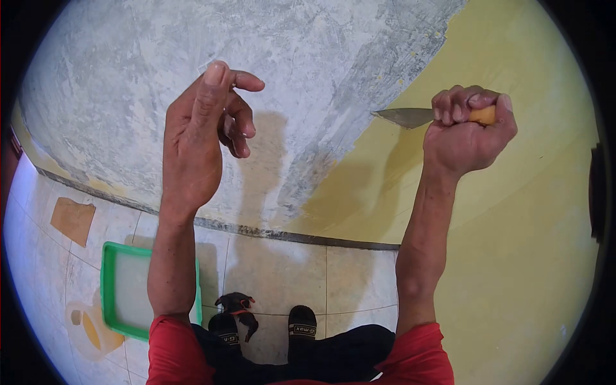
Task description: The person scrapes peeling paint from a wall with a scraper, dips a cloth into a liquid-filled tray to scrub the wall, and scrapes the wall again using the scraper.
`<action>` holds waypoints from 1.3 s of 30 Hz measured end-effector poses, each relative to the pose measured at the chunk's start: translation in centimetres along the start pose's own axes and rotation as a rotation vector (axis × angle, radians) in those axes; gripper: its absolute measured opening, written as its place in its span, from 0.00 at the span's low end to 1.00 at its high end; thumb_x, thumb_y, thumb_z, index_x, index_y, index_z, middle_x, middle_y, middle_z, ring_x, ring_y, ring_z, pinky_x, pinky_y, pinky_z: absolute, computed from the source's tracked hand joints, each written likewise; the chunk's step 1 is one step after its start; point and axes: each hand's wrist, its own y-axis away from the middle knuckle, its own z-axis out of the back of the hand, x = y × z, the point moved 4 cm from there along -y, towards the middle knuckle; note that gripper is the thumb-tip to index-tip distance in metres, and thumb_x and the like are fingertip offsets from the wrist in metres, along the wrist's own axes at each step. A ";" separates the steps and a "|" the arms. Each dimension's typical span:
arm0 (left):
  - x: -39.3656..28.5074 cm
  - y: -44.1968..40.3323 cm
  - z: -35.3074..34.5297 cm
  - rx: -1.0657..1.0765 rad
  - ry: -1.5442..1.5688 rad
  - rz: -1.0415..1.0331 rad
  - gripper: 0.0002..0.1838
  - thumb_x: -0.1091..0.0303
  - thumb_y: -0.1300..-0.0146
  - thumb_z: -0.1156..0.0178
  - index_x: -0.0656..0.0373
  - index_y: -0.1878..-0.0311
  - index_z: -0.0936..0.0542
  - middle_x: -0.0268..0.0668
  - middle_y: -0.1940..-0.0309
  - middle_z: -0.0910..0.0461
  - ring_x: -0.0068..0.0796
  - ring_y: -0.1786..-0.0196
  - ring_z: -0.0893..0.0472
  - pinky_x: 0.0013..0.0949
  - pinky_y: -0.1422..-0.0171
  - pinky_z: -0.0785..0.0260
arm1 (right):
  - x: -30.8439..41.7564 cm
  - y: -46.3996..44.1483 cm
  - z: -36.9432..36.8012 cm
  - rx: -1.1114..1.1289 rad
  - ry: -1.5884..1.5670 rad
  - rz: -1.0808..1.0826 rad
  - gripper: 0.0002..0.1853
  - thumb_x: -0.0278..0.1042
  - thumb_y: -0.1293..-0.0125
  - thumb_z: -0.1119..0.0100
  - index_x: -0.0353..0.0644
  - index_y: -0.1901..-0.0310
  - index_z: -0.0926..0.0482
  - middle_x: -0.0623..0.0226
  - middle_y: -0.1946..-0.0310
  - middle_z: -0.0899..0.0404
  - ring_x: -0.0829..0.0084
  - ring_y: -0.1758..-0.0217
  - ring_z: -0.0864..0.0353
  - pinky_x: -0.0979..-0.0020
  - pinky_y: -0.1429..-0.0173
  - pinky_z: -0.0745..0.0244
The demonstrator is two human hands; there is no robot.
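Note:
My right hand (pixel 468 131) is wrapped round the orange-yellow handle of a scraper (pixel 405 117). Its grey metal blade points left, with the tip close to the border between bare grey plaster and yellow paint; whether it touches the wall I cannot tell. My left hand (pixel 202 138) is raised in front of the grey part of the wall (pixel 289 51), thumb up and fingers loosely bent and apart. No tool shows in it. Yellow paint (pixel 513 256) covers the wall on the right.
On the tiled floor (pixel 276 269) stand a green-rimmed tray (pixel 131 289) and a translucent jug (pixel 93 330). A brown flat piece (pixel 74 220) lies farther left. A dark object with red parts (pixel 237 305) lies near my black sandals (pixel 301 324). A dark strip runs along the wall's foot.

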 end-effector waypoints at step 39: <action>1.6 -0.4 0.4 -0.120 0.107 0.073 0.28 0.46 0.26 0.65 0.63 0.54 0.26 0.32 0.74 0.30 0.21 0.77 0.31 0.26 0.72 0.35 | 0.1 0.9 -7.9 0.640 0.437 0.182 0.15 0.32 0.42 0.43 0.40 0.84 0.32 0.72 0.93 0.37 0.81 0.90 0.39 0.74 0.84 0.42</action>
